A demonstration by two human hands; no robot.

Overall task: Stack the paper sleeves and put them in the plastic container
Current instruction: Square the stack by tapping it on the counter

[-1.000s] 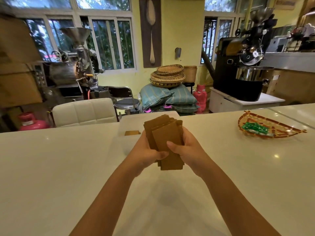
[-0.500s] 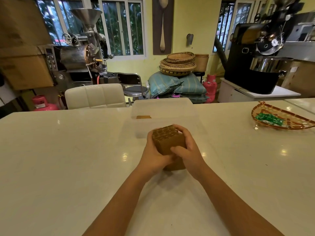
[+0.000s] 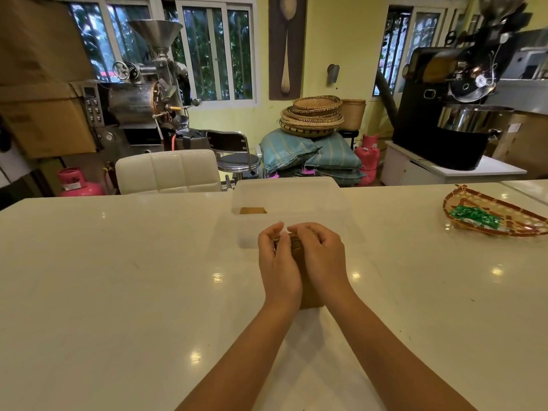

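A stack of brown paper sleeves (image 3: 297, 244) stands on its edge on the white table, squeezed between my two hands. My left hand (image 3: 278, 264) presses its left side and my right hand (image 3: 321, 259) presses its right side, so most of the stack is hidden. Just behind the hands stands the clear plastic container (image 3: 289, 192), touching distance from my fingertips. A brown sleeve (image 3: 253, 210) shows at the container's left side.
A woven tray (image 3: 504, 213) holding green packets (image 3: 471, 217) sits at the table's right. Beyond the far edge stands a white chair (image 3: 167, 170), with coffee roasters, baskets and sacks further back.
The loosely fanned stack, held up a second ago, has been lowered onto the table and squared. My hands have closed in on its sides and shifted nearer the container.
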